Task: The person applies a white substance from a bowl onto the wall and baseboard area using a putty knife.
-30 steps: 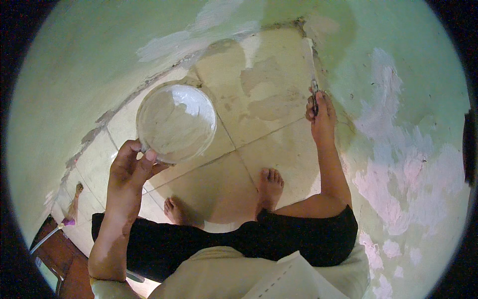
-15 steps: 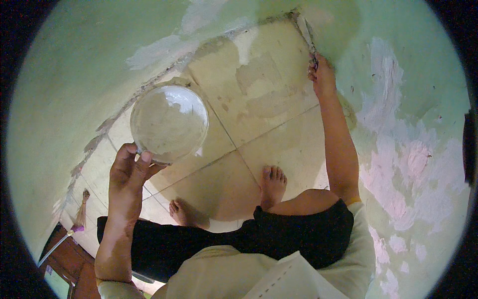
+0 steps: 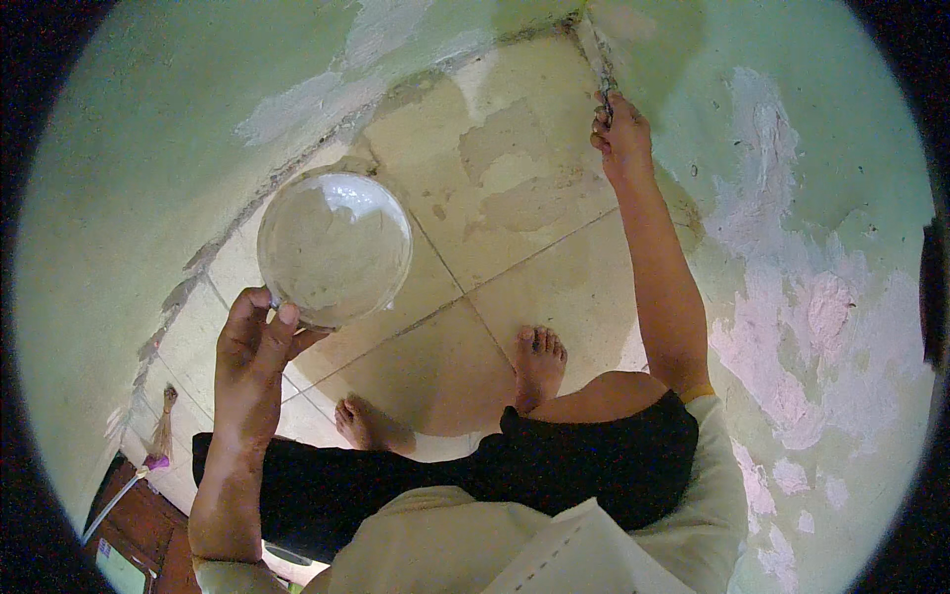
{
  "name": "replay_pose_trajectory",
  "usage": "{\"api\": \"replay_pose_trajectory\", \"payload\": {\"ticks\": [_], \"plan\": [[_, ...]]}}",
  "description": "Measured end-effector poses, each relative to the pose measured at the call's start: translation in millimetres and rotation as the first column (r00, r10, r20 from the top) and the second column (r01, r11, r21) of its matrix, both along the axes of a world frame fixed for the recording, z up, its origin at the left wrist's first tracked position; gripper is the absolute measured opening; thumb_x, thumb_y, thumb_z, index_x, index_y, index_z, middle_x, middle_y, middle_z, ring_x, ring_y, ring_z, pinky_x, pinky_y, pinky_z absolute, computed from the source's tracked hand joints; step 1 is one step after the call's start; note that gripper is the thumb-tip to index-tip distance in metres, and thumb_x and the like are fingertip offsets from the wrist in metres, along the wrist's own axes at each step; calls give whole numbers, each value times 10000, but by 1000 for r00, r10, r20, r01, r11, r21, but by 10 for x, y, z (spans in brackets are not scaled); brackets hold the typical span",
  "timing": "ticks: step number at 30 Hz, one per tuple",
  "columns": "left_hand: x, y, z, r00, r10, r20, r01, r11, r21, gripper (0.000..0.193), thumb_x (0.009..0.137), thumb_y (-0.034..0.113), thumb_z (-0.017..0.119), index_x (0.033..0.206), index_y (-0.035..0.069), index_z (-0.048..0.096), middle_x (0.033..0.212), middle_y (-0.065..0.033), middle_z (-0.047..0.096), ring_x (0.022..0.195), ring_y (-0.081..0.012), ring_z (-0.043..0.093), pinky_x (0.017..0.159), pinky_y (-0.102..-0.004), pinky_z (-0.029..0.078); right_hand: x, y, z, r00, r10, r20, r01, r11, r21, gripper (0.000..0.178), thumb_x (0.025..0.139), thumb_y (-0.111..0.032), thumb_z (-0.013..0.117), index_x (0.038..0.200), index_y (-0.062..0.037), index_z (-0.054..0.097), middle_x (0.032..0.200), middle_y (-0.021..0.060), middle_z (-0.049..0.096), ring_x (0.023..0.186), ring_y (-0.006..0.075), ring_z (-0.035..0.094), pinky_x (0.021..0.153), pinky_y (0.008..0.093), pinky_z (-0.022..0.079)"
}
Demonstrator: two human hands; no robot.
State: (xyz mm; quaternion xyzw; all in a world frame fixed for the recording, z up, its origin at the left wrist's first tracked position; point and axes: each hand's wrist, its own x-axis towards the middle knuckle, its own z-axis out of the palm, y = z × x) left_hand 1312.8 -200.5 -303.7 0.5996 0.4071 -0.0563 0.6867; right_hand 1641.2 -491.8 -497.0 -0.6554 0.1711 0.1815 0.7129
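Note:
My left hand (image 3: 255, 361) grips the near rim of a round, whitish bowl (image 3: 334, 257), thumb on top and fingers underneath. The bowl is held above the floor; it looks pale grey-beige inside, with a bright glare at its far side. At arm's length, my right hand (image 3: 623, 134) is closed round the handle of a narrow putty knife (image 3: 602, 61). The blade points away toward the room corner, where the two green walls meet the floor. It lies close along the foot of the right wall; whether it touches is hard to tell.
Pale floor tiles (image 3: 534, 257) with damp-looking patches lie under me. Whitish filler patches (image 3: 762, 198) mark the right wall, and a rough grey strip (image 3: 287, 178) follows the left wall's foot. A broom-like brush (image 3: 164, 426) and brown furniture (image 3: 143, 525) are at lower left.
My right hand and the putty knife have shifted slightly left and away from me. My left hand and the bowl have stayed almost still.

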Motion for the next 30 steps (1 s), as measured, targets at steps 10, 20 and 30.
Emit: {"api": "replay_pose_trajectory", "payload": {"ticks": [10, 20, 30], "plan": [[-13, 5, 14, 1000, 4, 19, -4, 1000, -6, 191, 938, 215, 612, 1030, 68, 532, 1086, -89, 596, 1009, -225, 608, 911, -421, 516, -598, -173, -107, 994, -103, -21, 104, 995, 11, 204, 958, -238, 534, 968, -46, 601, 661, -15, 481, 506, 85, 395, 435, 237, 307], [-55, -18, 34, 999, 50, 1, -50, 998, -29, 209, 931, 204, 627, 1058, 69, 530, 1096, -80, 591, 1022, -209, 599, 897, -410, 525, -395, -470, 84, 988, -131, -76, 128, 991, -44, 177, 957, -231, 539, 939, -59, 576, 651, -16, 477, 496, 71, 379, 407, 223, 278], [-71, -32, 56, 1000, 24, -9, -24, 999, -40, 210, 924, 208, 628, 1055, 85, 518, 1097, -85, 590, 1013, -230, 611, 913, -419, 517, -293, -525, 38, 994, -101, -38, 99, 994, -52, 182, 954, -259, 537, 946, -81, 574, 650, -22, 488, 511, 70, 410, 415, 221, 288]]}}
